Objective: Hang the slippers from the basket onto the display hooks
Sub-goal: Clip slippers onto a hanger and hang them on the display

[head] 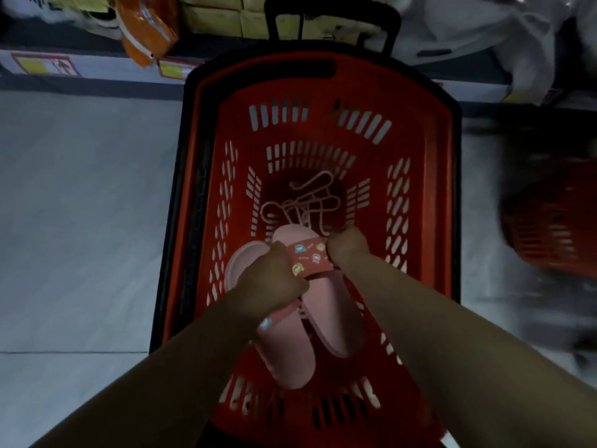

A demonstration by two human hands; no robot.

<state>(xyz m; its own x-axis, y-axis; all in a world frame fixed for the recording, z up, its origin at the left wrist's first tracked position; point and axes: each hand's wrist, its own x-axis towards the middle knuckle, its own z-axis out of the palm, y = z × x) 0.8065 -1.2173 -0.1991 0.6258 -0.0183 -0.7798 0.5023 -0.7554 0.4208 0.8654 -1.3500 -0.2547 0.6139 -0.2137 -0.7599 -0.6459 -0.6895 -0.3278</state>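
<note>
Slippage is threatening: left hand point(274, 276) and right hand point(347, 247) are clutching pink rubber slippers point(326, 312) by their straps above the red plastic basket point(420, 176); either grip slackening is risking a drop.

The left grip point(274, 279) covers most of one slipper's point(290, 360) strap, its fingertips hidden underneath, while the second basket point(549, 227) at right is smeared by blur and the shelf goods point(145, 24) are cut off by the top edge.

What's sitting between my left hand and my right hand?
A pink slipper: its printed strap fills the gap between the left hand and right hand, over the basket. The head view shows it.
</note>
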